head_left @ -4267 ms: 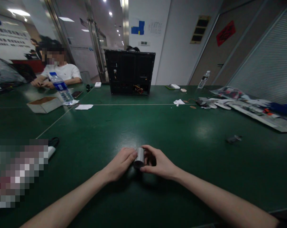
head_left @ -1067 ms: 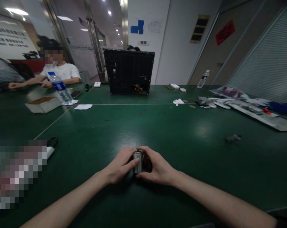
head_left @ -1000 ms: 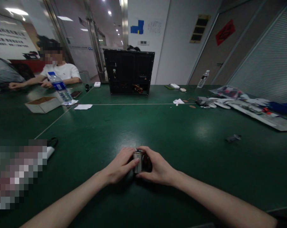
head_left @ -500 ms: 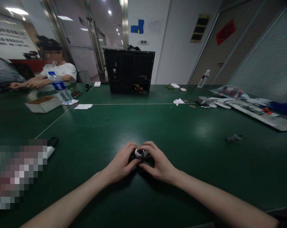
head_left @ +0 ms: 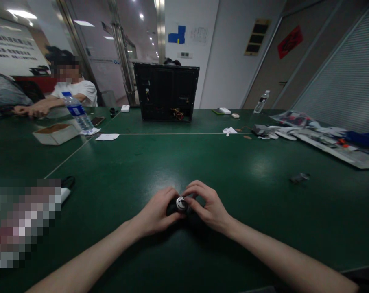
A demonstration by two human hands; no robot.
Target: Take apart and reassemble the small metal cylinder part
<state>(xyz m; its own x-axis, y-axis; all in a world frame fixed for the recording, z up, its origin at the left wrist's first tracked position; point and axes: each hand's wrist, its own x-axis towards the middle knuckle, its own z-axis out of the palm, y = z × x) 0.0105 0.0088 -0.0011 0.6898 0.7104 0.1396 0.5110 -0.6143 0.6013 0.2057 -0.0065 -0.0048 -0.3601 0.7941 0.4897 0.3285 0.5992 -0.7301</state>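
A small metal cylinder [head_left: 181, 202] with a pale round end facing me sits between both my hands, low over the green table [head_left: 184, 162]. My left hand [head_left: 156, 213] curls around its dark body from the left. My right hand [head_left: 207, 205] pinches its end with bent fingers from the right. Most of the cylinder's body is hidden by my fingers.
A black computer case [head_left: 166, 92] stands at the far middle. A cardboard box [head_left: 56, 133] and water bottle [head_left: 77, 112] sit far left near a seated person [head_left: 68, 87]. Bags and loose parts [head_left: 318, 136] clutter the right; a small dark part [head_left: 299, 178] lies alone.
The cylinder has turned from upright to end-on towards me. Both hands have closed tighter round it, the right fingers shifting onto its end. The seated person's arms moved left.
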